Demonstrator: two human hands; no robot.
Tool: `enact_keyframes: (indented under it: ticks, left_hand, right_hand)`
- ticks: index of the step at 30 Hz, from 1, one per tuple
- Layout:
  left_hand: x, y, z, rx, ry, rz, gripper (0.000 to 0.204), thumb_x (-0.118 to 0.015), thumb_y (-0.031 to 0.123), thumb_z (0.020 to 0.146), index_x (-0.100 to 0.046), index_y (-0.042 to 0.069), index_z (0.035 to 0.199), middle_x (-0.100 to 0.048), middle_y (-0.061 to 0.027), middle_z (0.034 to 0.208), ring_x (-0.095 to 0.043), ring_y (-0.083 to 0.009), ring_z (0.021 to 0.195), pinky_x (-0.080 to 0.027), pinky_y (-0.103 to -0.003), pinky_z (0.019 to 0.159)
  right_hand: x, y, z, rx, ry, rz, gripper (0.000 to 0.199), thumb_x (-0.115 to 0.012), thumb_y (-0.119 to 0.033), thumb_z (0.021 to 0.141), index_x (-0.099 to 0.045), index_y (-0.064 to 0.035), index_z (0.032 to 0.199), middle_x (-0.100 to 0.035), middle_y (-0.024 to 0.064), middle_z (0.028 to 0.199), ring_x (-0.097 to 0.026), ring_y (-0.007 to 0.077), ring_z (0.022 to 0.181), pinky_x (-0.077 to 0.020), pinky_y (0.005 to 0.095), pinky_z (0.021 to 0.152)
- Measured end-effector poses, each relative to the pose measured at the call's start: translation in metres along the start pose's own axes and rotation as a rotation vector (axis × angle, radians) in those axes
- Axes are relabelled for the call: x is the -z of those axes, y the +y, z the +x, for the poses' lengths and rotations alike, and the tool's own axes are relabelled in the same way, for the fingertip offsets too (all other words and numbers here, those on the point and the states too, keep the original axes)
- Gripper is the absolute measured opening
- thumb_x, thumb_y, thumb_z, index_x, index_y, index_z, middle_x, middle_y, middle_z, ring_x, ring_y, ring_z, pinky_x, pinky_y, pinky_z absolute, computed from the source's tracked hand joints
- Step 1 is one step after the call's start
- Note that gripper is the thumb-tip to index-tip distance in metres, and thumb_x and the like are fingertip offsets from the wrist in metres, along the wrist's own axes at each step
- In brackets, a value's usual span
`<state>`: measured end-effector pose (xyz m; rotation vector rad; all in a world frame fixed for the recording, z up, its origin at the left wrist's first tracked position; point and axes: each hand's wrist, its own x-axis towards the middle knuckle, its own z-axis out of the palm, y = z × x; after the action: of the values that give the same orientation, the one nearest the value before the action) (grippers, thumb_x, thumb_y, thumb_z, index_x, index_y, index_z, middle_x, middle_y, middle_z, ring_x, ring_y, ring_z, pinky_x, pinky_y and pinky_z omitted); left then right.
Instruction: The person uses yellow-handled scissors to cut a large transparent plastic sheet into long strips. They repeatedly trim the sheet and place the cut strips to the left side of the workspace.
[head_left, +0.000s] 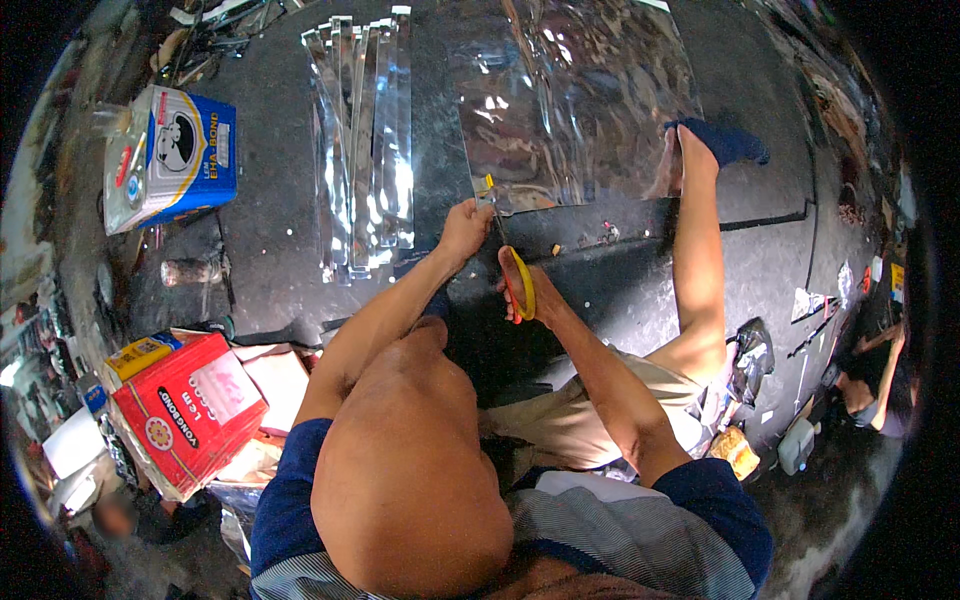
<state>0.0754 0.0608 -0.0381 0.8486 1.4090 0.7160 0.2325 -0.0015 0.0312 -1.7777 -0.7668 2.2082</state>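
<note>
The left hand [465,225] pins the edge of the shiny sheet [570,100] to the floor [270,200] — fingers closed on it. The right hand [525,290] grips yellow scissors [520,280] just beside (blades hidden). A slip could nick the left fingers — or veer the cut.

We reached both bare forearms forward from below, the left hand [466,222] pressed flat with fingers curled down, the right hand [520,285] just beside it, closed in a grip, wrist bent
</note>
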Motion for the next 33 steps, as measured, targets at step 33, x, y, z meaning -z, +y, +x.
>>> enact_keyframes:
  ticks: [33]
  left_hand:
    - [0.016,0.079,-0.04,0.075,-0.14,-0.284,0.016,-0.053,0.019,0.094,-0.058,0.004,0.089,-0.05,0.0033,0.073,-0.044,-0.0061,0.062,-0.035,-0.022,0.055]
  right_hand:
    - [0.0,-0.17,0.098,0.45,0.219,-0.593,0.097,-0.015,-0.079,0.081,-0.064,0.0043,0.085,-0.058,0.021,0.065,-0.058,0.0338,0.071,-0.0403,0.0488,0.07]
